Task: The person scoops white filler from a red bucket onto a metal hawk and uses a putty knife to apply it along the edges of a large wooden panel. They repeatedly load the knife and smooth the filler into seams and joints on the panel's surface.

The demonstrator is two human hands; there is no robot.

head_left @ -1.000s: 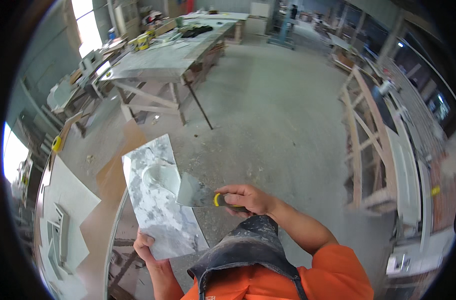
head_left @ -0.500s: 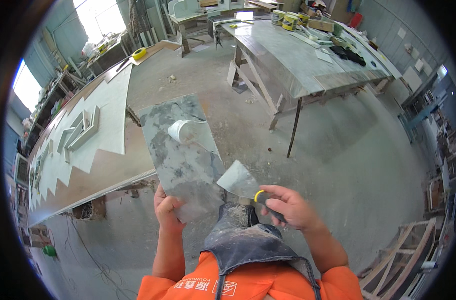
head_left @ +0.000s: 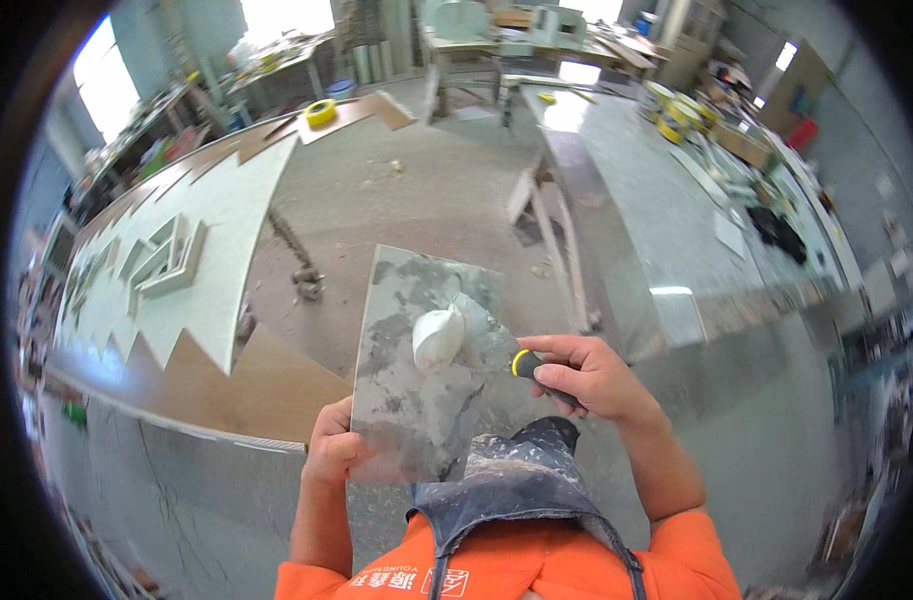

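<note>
Head view, only one. Left hand [head_left: 334,447] comes up from the lower edge, forearm near vertical, fingers wrapped over the bottom left corner of a grey mortar board [head_left: 423,372], gripping it. Board is held flat-ish, out in front of the chest, tilted slightly right, smeared with dried grey patches. A white putty lump [head_left: 438,338] sits on the board's upper middle.

Right hand [head_left: 586,376] reaches in from the right, forearm bent across an orange sleeve, fingers clenched on the black and yellow handle of a putty knife [head_left: 496,345]. The knife's blade lies on the board, touching the right side of the lump.

Around: a dusty grey apron [head_left: 511,480] just below the board. Left, a long bench with a white zigzag-cut panel [head_left: 211,250] and a yellow tape roll [head_left: 320,112] at its far end. Right, a long grey worktable [head_left: 656,220] cluttered at the far side. Concrete floor [head_left: 396,200] between them. Nothing blocks the hands or the board.
</note>
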